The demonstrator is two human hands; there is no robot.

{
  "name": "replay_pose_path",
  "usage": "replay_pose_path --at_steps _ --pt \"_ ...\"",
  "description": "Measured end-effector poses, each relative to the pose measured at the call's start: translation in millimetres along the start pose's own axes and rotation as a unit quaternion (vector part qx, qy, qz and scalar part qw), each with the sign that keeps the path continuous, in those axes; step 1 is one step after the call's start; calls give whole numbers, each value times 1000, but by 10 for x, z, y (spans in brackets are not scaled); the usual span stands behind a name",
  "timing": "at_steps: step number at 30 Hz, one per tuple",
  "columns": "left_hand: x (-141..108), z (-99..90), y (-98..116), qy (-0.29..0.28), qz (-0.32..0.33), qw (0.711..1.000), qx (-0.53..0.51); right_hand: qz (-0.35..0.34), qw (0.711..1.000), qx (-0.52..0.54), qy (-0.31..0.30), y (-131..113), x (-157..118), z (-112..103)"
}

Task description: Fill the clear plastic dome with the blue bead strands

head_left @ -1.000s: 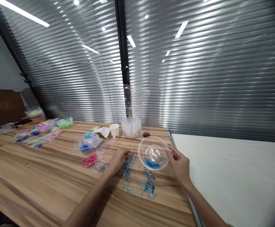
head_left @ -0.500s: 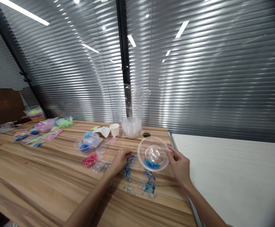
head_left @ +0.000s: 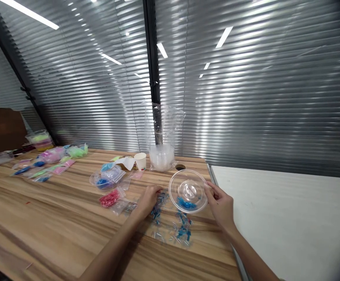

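Note:
My right hand (head_left: 221, 203) grips the rim of a round clear plastic bowl (head_left: 188, 177), thumb and fingers pinched at its right side. The bowl is tilted, and small blue pieces (head_left: 186, 203) have gathered at its lower edge. To its left, my left hand (head_left: 147, 200) is over the table with fingertips pressed together, and what they hold is hidden. Blue and clear bits (head_left: 184, 233) lie in patches below the bowl and beside my left hand, apparently on or in clear plastic. A bag of red pieces (head_left: 110, 198) lies left of my left hand.
A clear dish with blue-filled bags (head_left: 105, 181), a paper cup (head_left: 140, 161) and stacked clear bowls in plastic (head_left: 162, 158) stand behind. Coloured bags (head_left: 53, 155) lie far left. A cable hole (head_left: 180, 167) is near the back edge; a white surface (head_left: 284, 218) adjoins right.
The whole view has shifted slightly. Both hands and the bowl keep almost the same pose, with the blue pieces still at the bowl's lower edge.

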State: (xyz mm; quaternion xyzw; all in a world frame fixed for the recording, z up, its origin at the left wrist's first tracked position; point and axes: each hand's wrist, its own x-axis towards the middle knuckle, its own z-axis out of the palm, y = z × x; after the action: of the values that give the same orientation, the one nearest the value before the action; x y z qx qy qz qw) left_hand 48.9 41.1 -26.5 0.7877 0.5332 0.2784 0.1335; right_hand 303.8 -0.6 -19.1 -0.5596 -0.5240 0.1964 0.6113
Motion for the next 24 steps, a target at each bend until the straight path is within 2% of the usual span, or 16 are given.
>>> replay_pose_path --at_steps 11,24 --pt "-3 17 56 -33 16 998 42 -13 1000 -7 5 -69 -4 0" --pt "3 -2 95 -43 35 994 89 -2 1000 4 3 -39 6 -1"
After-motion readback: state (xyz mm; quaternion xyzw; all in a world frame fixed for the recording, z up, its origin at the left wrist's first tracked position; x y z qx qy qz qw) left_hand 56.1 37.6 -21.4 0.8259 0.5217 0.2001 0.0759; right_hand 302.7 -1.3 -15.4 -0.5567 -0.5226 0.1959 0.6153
